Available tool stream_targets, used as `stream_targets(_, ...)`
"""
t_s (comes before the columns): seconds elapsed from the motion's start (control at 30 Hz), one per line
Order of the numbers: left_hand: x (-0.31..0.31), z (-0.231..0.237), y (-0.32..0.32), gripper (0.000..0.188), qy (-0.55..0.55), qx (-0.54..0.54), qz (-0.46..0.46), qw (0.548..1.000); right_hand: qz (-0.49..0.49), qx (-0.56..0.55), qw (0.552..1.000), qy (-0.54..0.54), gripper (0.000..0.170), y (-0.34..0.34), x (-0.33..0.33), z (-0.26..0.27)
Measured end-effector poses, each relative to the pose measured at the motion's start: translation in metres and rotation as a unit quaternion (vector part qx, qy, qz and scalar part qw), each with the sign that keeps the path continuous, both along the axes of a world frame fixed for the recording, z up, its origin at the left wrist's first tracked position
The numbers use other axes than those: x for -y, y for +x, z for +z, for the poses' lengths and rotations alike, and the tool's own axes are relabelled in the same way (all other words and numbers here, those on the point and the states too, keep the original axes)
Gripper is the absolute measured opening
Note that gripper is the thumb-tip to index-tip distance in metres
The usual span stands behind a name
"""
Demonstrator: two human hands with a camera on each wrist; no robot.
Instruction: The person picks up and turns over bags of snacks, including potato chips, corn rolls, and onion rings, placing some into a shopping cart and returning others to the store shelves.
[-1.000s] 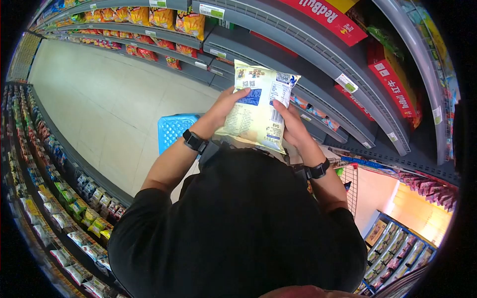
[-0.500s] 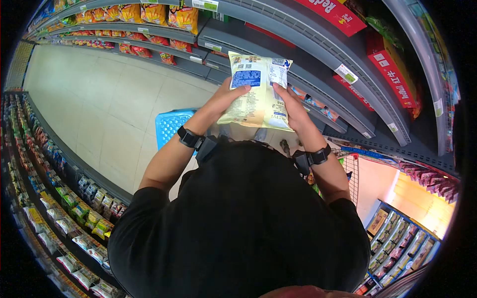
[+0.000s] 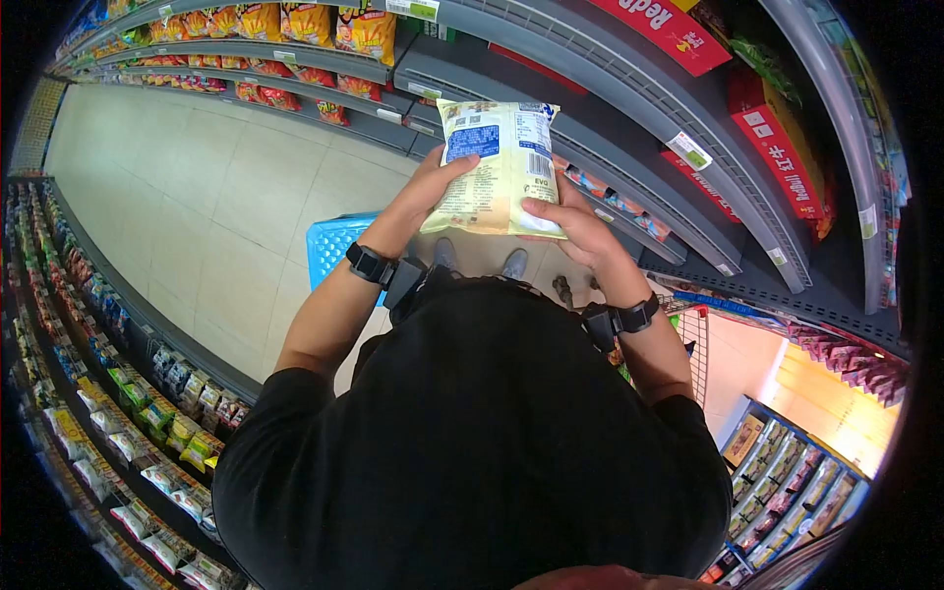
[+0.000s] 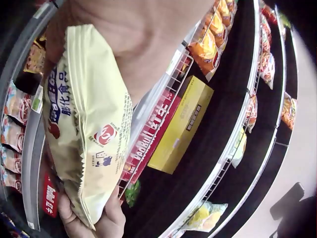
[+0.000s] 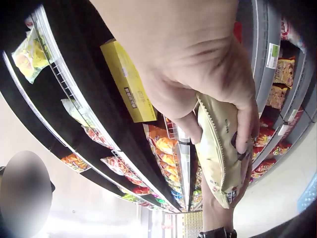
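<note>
Both hands (image 3: 430, 184) (image 3: 582, 226) curled round the sides of a pale yellow bag (image 3: 497, 182), near grey shelves (image 3: 462, 67)

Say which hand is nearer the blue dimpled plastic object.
Left. In the head view, the left hand holds the near side of the bag, above and right of the blue object; the right hand is farther off, at the bag's opposite side.

Bag (image 3: 500, 182): pale yellow, blue printed panel (image 3: 474, 144). Shirt (image 3: 492, 423): plain black. Shelves (image 3: 452, 63): grey. Carton (image 3: 777, 157): red with white lettering (image 3: 790, 179).
</note>
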State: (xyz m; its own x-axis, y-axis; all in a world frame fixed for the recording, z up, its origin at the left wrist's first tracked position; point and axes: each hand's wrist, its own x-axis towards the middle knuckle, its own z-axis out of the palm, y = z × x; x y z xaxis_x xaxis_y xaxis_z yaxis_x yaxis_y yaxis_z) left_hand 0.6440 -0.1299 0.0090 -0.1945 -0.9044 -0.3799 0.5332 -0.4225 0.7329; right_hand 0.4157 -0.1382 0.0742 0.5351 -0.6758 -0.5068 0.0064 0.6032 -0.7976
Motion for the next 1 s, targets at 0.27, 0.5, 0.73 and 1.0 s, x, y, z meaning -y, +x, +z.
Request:
stream_targets(0.27, -0.001, 0.004, 0.008, 0.055, -0.020, 0.018, 0.027, 0.999, -0.013, 0.047, 0.999, -0.007, 0.070, 0.001, 0.002, -0.003)
stream_targets(0.5, -0.016, 0.036, 0.018, 0.071, -0.129, -0.062, -0.046, 0.989, -0.037, 0.224, 0.968, 0.109, 0.054, -0.007, 0.009, -0.012)
stream_targets(0.73, -0.011, 0.044, 0.011, 0.067, -0.197, 0.227, -0.009, 0.954, -0.081, 0.162, 0.978, 0.100, 0.060, 0.006, 0.004, -0.014)
stream_targets(1.0, -0.014, 0.059, 0.004, 0.088, -0.228, 0.364, 0.010, 0.903, -0.093, -0.015, 0.992, -0.086, 0.058, 0.035, 0.007, -0.012)
